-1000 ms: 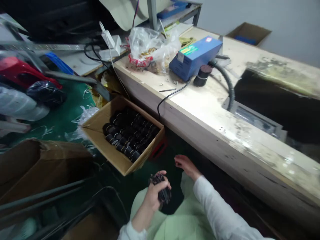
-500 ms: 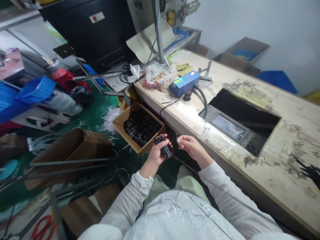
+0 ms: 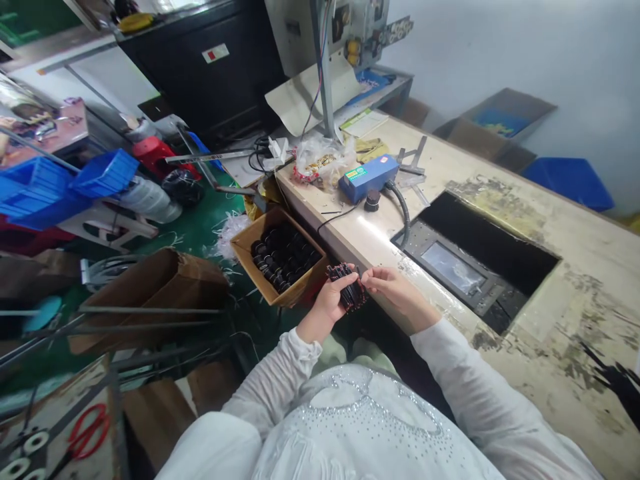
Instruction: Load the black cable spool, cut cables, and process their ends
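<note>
A bundle of short black wires (image 3: 353, 292) with reddish ends lies in my left hand (image 3: 325, 308), the thumb pressed across its top. My right hand (image 3: 397, 292) is closed in a pinch at the right side of the bundle; what its fingertips hold is too small to make out. Just beyond my left hand, a cardboard box (image 3: 239, 248) stands below the bench edge. Inside it are several bundled black coils (image 3: 285, 257) with pale bands.
On the wooden bench (image 3: 545, 333) to my right are a blue device (image 3: 370, 179), a plastic bag with brass-coloured parts (image 3: 323, 163) and a recessed screen panel (image 3: 453, 267). A larger carton (image 3: 185, 287) stands at left, near red-handled scissors (image 3: 87, 433). Black wires (image 3: 617, 387) lie at far right.
My right hand, which held a small black piece apart from the bundle, has come against its right side. My left hand and the bundle have shifted right and turned slightly. The view has shifted too.
</note>
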`<act>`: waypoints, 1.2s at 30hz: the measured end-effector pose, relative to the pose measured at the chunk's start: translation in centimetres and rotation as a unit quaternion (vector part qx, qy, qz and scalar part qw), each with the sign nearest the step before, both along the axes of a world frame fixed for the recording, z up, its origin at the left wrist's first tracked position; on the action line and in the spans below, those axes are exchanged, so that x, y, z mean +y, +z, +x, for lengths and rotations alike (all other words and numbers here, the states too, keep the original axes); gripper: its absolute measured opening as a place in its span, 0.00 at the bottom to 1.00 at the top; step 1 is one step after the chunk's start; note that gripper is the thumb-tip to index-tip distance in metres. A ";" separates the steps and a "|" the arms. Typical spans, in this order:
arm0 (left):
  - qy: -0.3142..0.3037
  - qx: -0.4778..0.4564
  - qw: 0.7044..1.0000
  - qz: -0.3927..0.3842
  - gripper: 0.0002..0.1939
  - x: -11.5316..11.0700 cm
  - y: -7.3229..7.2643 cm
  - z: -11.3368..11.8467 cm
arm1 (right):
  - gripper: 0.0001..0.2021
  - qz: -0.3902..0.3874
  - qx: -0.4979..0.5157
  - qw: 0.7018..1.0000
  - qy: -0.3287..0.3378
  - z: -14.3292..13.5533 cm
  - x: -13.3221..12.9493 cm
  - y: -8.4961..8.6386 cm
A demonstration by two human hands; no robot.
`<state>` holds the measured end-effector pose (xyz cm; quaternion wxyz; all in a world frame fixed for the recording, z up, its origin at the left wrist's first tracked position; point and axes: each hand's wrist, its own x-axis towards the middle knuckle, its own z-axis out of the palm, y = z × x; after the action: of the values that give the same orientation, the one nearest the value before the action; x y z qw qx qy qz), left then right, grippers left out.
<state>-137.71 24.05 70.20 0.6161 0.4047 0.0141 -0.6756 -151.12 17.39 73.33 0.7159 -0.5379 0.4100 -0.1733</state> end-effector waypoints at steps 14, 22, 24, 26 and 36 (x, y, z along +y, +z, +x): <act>-0.055 0.046 0.997 -0.019 0.21 -7.2 -2.7 4.2 | 0.07 -0.271 0.226 0.935 -0.026 4.8 -4.7 -1.2; -0.046 -0.064 0.995 -0.062 0.26 -12.1 -3.5 5.0 | 0.25 -0.127 0.074 0.974 -0.174 4.6 -6.8 -3.1; -0.052 -0.095 0.991 -0.078 0.24 -13.3 -3.8 4.6 | 0.27 -0.123 0.087 0.976 -0.160 5.0 -7.5 -3.7; -0.051 -0.125 0.987 -0.088 0.24 -14.3 -4.1 4.0 | 0.30 -0.125 0.112 0.973 -0.157 5.2 -8.4 -4.3; -0.022 -0.277 0.951 -0.134 0.20 -17.8 -4.8 2.1 | 0.37 -0.102 0.141 0.972 -0.157 4.2 -12.0 -5.6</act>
<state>-135.58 6.29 65.38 0.6295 0.4900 -0.2565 -0.5457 -146.89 5.36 67.75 0.5560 -0.5564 0.5661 -0.2466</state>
